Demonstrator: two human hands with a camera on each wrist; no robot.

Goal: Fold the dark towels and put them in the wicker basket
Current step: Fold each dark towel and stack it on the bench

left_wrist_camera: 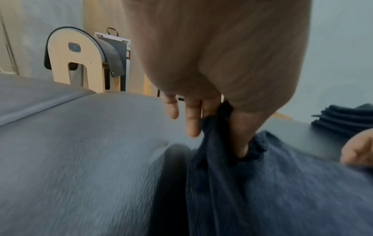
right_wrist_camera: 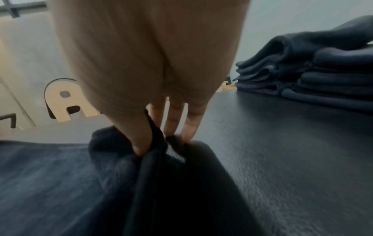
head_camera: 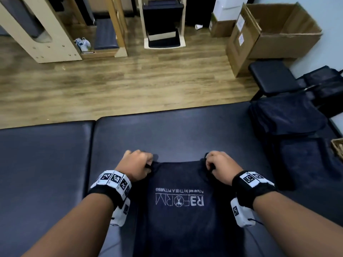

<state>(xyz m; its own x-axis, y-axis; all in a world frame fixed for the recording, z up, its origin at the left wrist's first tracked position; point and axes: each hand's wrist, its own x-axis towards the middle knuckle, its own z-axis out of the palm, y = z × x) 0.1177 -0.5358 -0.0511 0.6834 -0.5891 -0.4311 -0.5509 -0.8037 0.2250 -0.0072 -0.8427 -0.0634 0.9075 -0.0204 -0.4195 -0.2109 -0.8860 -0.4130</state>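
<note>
A dark navy towel (head_camera: 183, 216) with a white logo lies on the padded dark table (head_camera: 176, 134), running from mid-table towards me. My left hand (head_camera: 138, 165) pinches its far left corner (left_wrist_camera: 216, 127) between thumb and fingers. My right hand (head_camera: 220, 166) pinches the far right corner (right_wrist_camera: 155, 143) the same way. A pile of dark towels (head_camera: 285, 115) sits at the table's right end, also in the right wrist view (right_wrist_camera: 315, 76). Only a corner of the wicker basket (head_camera: 337, 147) shows at the right edge.
A wooden floor (head_camera: 130, 80) lies beyond the table. Wooden exercise frames (head_camera: 46, 34) stand at the back left, cardboard boxes (head_camera: 269, 34) at the back right, and a black stool (head_camera: 271, 76) near the table's far right corner.
</note>
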